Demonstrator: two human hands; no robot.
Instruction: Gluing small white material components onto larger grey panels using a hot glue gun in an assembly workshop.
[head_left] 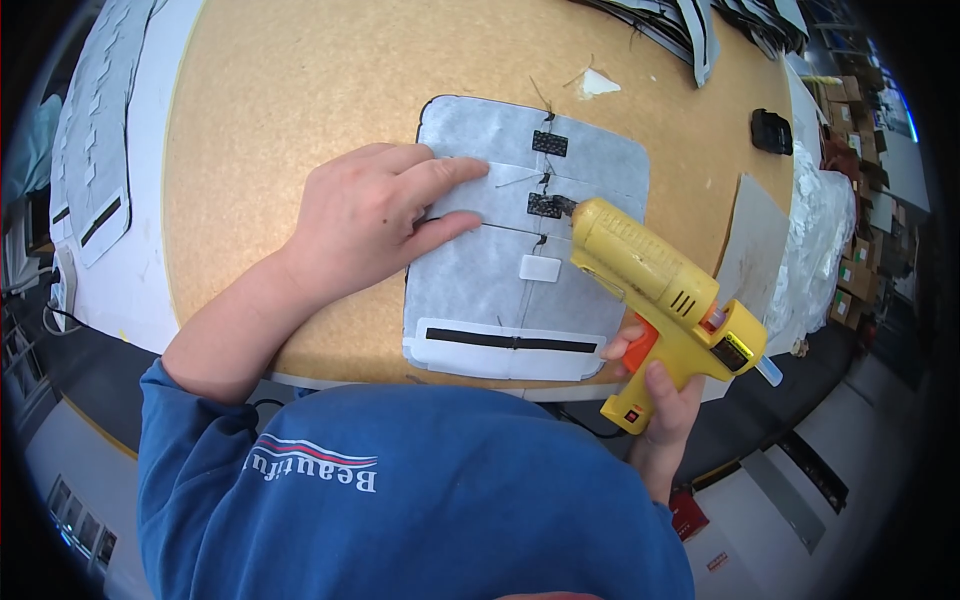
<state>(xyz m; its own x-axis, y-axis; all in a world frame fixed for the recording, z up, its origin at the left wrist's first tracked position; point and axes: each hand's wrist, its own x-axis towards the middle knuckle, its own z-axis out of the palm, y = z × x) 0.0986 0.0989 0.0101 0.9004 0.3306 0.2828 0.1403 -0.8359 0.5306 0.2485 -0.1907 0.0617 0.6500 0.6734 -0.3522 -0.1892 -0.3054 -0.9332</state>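
Note:
A light grey fabric panel (460, 285) with rounded corners and dark edging lies flat near the table's front edge. Down its middle seam sit two black textured patches, an upper one (550, 144) and a lower one (541, 205), then a small white rectangle (540, 268). My left hand (385, 205) rests on the panel's left side, fingers stretched out and holding nothing. My right hand (672, 405) grips a yellow glue gun (645, 265), a finger at its orange trigger (640, 345). The gun's dark nozzle is at the lower black patch; whether they touch I cannot tell.
Stacked dark-edged panels (690, 35) lie at the far right of the brown tabletop (270, 110), near a small black object (771, 132). A white scrap (600, 83) lies beyond the panel. Clear plastic (820, 240) hangs at the right edge; long grey panels (95, 130) lie left.

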